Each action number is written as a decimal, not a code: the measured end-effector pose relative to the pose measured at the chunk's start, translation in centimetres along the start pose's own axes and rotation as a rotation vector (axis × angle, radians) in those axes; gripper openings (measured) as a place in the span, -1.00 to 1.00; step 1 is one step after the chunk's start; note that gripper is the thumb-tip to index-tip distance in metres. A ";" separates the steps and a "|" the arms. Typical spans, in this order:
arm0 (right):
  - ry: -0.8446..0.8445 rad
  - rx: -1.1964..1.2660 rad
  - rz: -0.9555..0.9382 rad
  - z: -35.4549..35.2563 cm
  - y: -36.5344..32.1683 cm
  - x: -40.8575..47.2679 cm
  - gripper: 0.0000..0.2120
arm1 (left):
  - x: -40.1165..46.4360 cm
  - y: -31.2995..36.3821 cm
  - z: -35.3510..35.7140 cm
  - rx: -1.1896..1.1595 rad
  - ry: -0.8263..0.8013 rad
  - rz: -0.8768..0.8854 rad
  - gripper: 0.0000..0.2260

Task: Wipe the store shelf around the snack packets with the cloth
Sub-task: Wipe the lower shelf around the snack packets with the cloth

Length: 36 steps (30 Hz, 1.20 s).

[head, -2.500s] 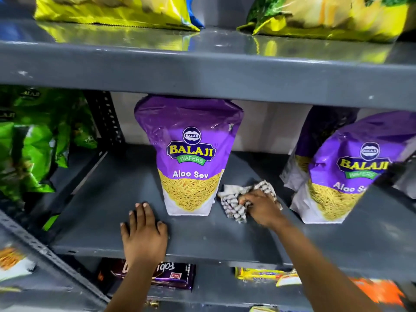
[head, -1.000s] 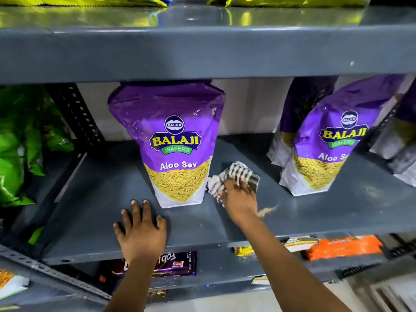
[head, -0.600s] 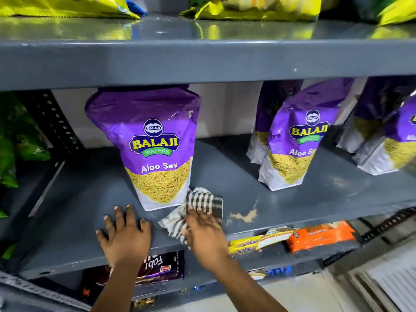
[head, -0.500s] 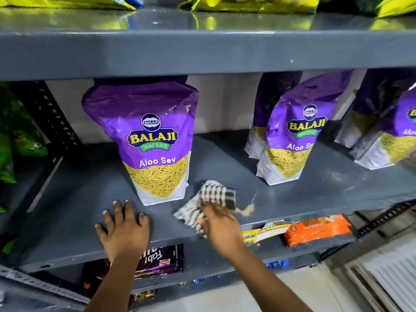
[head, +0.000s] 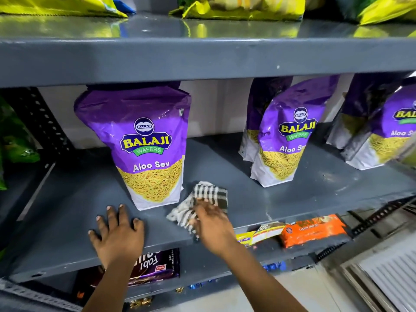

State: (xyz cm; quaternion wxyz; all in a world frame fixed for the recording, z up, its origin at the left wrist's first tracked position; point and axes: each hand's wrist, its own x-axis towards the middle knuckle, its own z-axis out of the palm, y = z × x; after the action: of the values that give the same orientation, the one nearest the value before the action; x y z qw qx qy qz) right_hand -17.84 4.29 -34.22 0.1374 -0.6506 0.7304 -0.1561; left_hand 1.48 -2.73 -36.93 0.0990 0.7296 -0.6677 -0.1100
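A grey metal shelf (head: 74, 199) holds purple Aloo Sev snack packets standing upright: one (head: 146, 143) left of centre, a second (head: 286, 136) to its right with another behind it, and a third (head: 387, 131) at the right edge. A checked black-and-white cloth (head: 207, 194) lies crumpled near the shelf's front edge, just right of the first packet. My right hand (head: 213, 226) presses on the cloth's near side with fingers curled over it. My left hand (head: 117, 235) lies flat, fingers spread, on the shelf in front of the first packet.
An upper shelf (head: 202, 57) with yellow packets overhangs closely. Green packets (head: 13, 140) fill the left bay behind a perforated upright (head: 42, 122). Below are a dark biscuit pack (head: 155, 266) and an orange cookie pack (head: 315, 230). A small pale mark (head: 267, 215) sits by the front edge.
My right hand has dragged the cloth from beside the first packet toward the shelf's front edge; the tan dust patch by the edge is gone. My left hand has stayed flat.
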 end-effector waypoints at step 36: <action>0.018 -0.012 0.084 -7.8 18.7 -6.3 -0.55 | -8.4 22.5 5.0 -0.161 0.074 0.402 -0.57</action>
State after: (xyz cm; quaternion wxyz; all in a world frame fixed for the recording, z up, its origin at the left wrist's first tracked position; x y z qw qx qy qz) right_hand -37.27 12.93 -34.71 0.1332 -0.6187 0.7593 -0.1516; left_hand -22.12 3.68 -34.94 0.2013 0.5749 -0.7848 -0.1144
